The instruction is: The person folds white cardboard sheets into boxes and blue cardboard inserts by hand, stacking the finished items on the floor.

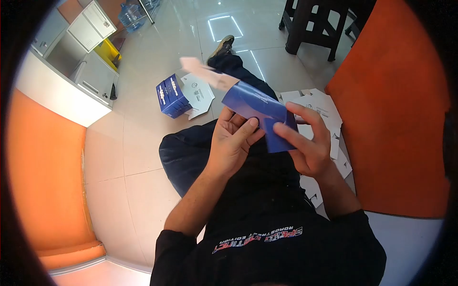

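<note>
A blue printed cardboard box [255, 101], partly folded, is held up over my lap between both hands. Pale flaps stick out from its far left end, blurred by motion. My left hand [231, 140] grips the lower edge, thumb on the blue face. At the other end, my right hand [310, 142] has its fingers bent around a blue end flap [276, 137]. On the floor ahead to the left stand several folded blue boxes [171, 96], close together, beside a flat white piece of cardboard [198, 94].
Flat white cardboard blanks [317, 107] lie spread to my right, beside an orange panel [396, 109]. A dark plastic stool [317, 24] stands at the far right. White lockers [93, 26] and an orange wall [45, 176] are to the left. My shoe [222, 46] rests ahead.
</note>
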The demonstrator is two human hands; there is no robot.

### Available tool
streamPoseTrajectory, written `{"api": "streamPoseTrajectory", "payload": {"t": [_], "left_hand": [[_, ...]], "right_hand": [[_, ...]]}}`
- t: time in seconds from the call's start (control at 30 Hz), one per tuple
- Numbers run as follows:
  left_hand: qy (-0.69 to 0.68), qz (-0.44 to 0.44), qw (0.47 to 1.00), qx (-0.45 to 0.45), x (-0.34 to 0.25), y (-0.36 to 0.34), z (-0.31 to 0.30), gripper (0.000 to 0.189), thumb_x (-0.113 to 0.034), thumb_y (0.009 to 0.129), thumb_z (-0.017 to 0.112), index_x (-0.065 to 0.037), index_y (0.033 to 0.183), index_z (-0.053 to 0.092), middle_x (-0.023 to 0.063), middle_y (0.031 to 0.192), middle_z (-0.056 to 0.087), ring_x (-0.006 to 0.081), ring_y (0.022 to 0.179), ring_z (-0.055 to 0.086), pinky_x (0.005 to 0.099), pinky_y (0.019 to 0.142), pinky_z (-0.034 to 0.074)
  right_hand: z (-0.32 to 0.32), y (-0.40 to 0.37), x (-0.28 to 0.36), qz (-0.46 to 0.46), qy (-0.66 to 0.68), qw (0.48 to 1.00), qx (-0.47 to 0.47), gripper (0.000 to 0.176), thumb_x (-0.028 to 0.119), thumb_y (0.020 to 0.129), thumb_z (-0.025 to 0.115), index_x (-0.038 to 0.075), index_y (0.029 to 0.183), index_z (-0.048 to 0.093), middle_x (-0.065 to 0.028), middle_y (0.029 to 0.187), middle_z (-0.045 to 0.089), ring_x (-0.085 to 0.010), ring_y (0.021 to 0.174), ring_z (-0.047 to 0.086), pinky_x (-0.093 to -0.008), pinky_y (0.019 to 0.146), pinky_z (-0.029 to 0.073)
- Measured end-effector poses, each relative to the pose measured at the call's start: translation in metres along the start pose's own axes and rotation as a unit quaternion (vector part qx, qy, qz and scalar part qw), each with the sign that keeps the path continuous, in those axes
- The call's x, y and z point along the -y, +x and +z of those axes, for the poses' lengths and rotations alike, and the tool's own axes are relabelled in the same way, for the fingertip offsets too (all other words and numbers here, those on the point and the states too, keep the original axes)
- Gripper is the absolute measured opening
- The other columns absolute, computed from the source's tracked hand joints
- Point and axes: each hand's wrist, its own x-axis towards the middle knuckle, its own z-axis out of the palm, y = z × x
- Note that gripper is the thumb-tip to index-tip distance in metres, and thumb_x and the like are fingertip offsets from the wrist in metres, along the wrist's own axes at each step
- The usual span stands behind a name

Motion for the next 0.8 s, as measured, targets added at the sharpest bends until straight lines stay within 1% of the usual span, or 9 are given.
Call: {"api": "streamPoseTrajectory", "payload": {"t": [0.2,0.3,0.37,0.5,0.57,0.67,0.7,0.73,0.8], "left_hand": [[0.075,0.028,0.997,-0.019,0.005,-0.004,0.001,0.041,0.0,0.101,0.065,-0.005,0.139,0.051,0.0122,0.126,0.068,0.021,0.116,0.07,0.0377,0.097,0.062],[0.134,0.07,0.988,-0.023,0.013,-0.003,-0.007,0.039,0.0,0.101,0.064,-0.003,0.137,0.051,0.0136,0.124,0.069,0.0225,0.115,0.07,0.0386,0.098,0.061],[0.126,0.151,0.98,-0.019,0.02,0.0,-0.007,0.038,0.0,0.101,0.064,-0.002,0.137,0.051,0.0141,0.123,0.069,0.0231,0.114,0.07,0.0372,0.096,0.061],[0.141,0.141,0.979,-0.037,0.024,-0.003,0.001,0.037,0.0,0.102,0.063,-0.001,0.137,0.05,0.0142,0.123,0.068,0.0237,0.113,0.071,0.0376,0.096,0.061],[0.121,0.137,0.983,0.001,0.031,-0.006,0.006,0.038,0.0,0.103,0.061,0.0,0.139,0.049,0.0154,0.126,0.067,0.0243,0.114,0.07,0.0391,0.097,0.061],[0.169,0.16,0.973,0.005,0.032,0.0,-0.01,0.04,0.002,0.102,0.059,0.0,0.14,0.049,0.0163,0.129,0.065,0.0242,0.114,0.069,0.0397,0.098,0.06],[0.168,0.165,0.972,0.005,0.027,0.001,-0.007,0.04,0.002,0.102,0.059,0.0,0.14,0.049,0.0163,0.129,0.065,0.0242,0.114,0.069,0.0397,0.098,0.06],[0.168,0.132,0.977,0.005,0.021,-0.001,-0.003,0.043,0.002,0.102,0.058,0.0,0.143,0.047,0.015,0.13,0.065,0.0248,0.117,0.068,0.0397,0.099,0.059],[0.167,0.102,0.981,0.001,0.016,-0.006,0.002,0.046,0.001,0.102,0.057,-0.001,0.146,0.045,0.0136,0.131,0.066,0.0254,0.12,0.067,0.0398,0.101,0.058]], "right_hand": [[-0.007,0.011,0.004,0.026,-0.03,0.997,0.067,0.049,0.008,0.082,0.084,0.02,0.129,0.074,-0.0168,0.142,0.057,-0.0363,0.123,0.061,-0.0438,0.095,0.057],[-0.002,0.015,0.009,0.032,-0.014,0.996,0.079,0.047,0.009,0.082,0.084,0.019,0.127,0.075,-0.0161,0.142,0.057,-0.0363,0.122,0.061,-0.0439,0.095,0.057],[0.005,0.018,0.012,0.034,-0.002,0.997,0.072,0.044,0.01,0.084,0.082,0.018,0.127,0.075,-0.016,0.142,0.057,-0.0361,0.121,0.062,-0.0437,0.096,0.057],[0.019,0.02,0.01,0.039,-0.058,0.996,0.046,0.037,0.012,0.09,0.078,0.017,0.126,0.077,-0.018,0.148,0.056,-0.0358,0.121,0.061,-0.043,0.096,0.056],[0.024,0.021,0.011,0.042,-0.064,0.997,0.03,0.036,0.014,0.091,0.077,0.017,0.126,0.077,-0.0189,0.15,0.055,-0.036,0.122,0.061,-0.0436,0.096,0.056],[0.019,0.027,0.012,0.061,-0.045,0.996,0.046,0.038,0.012,0.09,0.077,0.017,0.128,0.077,-0.0201,0.15,0.056,-0.0376,0.123,0.06,-0.0456,0.098,0.053],[0.014,0.028,0.013,0.068,0.026,0.996,0.045,0.039,0.012,0.088,0.078,0.017,0.127,0.077,-0.0204,0.15,0.056,-0.0389,0.122,0.06,-0.0466,0.1,0.051],[0.01,0.027,0.012,0.075,0.098,0.991,0.047,0.041,0.011,0.087,0.079,0.017,0.127,0.077,-0.0208,0.149,0.056,-0.0401,0.122,0.059,-0.0477,0.101,0.049],[0.011,0.02,0.002,0.055,0.067,0.995,0.042,0.043,0.011,0.085,0.08,0.016,0.128,0.076,-0.0215,0.151,0.054,-0.0404,0.122,0.059,-0.0477,0.102,0.048]]}}
